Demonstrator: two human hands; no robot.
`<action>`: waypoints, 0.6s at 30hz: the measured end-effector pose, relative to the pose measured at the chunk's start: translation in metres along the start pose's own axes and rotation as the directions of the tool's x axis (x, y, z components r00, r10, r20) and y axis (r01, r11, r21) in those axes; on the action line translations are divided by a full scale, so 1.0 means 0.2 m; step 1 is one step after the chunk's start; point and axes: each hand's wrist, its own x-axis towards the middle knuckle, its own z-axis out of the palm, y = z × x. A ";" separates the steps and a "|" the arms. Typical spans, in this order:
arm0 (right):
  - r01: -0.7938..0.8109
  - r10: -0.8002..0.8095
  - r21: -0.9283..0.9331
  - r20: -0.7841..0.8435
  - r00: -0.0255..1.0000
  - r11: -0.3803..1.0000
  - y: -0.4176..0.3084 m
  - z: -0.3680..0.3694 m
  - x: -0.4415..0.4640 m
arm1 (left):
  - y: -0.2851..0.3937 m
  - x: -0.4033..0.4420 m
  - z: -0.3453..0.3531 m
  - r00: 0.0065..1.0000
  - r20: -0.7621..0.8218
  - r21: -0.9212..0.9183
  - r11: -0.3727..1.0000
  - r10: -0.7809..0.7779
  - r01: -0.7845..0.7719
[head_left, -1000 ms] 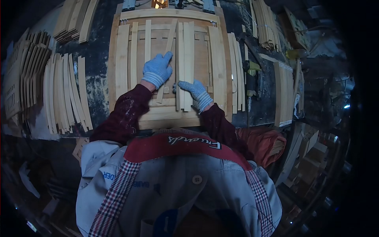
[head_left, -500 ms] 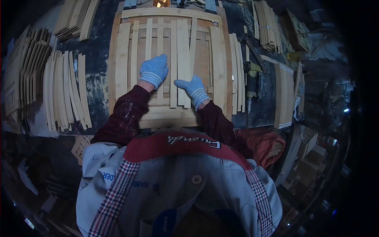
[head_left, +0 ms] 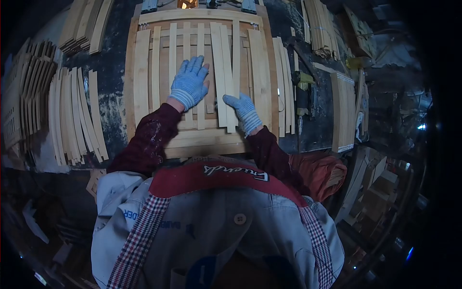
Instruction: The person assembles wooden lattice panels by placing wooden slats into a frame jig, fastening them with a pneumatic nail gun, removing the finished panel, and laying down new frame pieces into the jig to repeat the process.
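Work over a wooden frame (head_left: 202,16)
The left hand (head_left: 189,82) spreads, released, over narrow slats (head_left: 200,43); the right hand (head_left: 244,111), thumb on top, grasps loose slats (head_left: 218,62) toward their near ends.

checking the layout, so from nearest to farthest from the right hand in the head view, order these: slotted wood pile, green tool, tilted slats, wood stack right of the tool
1. Tilted slats: at the right hand, on its left side.
2. Green tool: right of that hand.
3. Wood stack: right of the tool.
4. Slotted wood pile: at the view's far left.
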 end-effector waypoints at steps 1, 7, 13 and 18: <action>0.023 -0.024 -0.051 -0.014 1.000 0.998 -0.01 0.00 -0.01 | 0.00 0.02 0.00 1.000 0.001 0.002 1.000 -0.009 0.009; 0.099 -0.121 -0.277 -0.061 0.991 0.956 -0.04 0.03 -0.03 | 0.03 0.00 -0.02 1.000 -0.002 -0.003 1.000 -0.021 0.021; 0.196 -0.256 -0.369 -0.121 0.959 0.909 -0.03 0.01 -0.03 | 0.13 0.05 -0.14 0.998 -0.040 -0.147 0.988 -0.057 0.051; 0.174 -0.205 -0.213 -0.133 0.970 0.962 -0.01 -0.05 -0.01 | 0.16 0.06 -0.03 0.996 0.001 -0.080 0.993 0.089 -0.088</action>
